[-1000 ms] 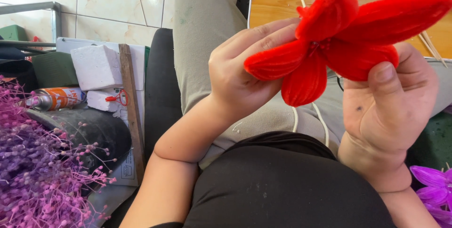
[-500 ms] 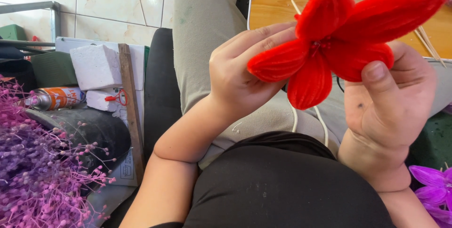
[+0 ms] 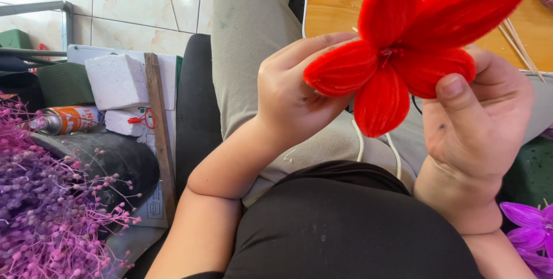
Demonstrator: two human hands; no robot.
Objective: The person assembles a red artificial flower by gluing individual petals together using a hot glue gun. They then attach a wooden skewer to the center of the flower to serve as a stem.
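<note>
I hold a red fuzzy flower (image 3: 415, 54) with several long petals in front of me, above my lap. My left hand (image 3: 291, 91) grips it from the left, fingers behind the lower left petal. My right hand (image 3: 478, 120) holds it from the right, thumb pressed on the lower right petal. The flower's stem is hidden behind my hands.
A wooden table (image 3: 340, 2) with thin wooden sticks (image 3: 518, 42) lies ahead. To the left are white foam blocks (image 3: 115, 80), an orange spray can (image 3: 63, 120), a wooden slat (image 3: 161, 135) and purple-pink dried flowers (image 3: 40, 210). A purple flower (image 3: 533, 227) sits at lower right.
The flower has turned slightly and risen toward the top of view. My right thumb has shifted up onto the lower right petal.
</note>
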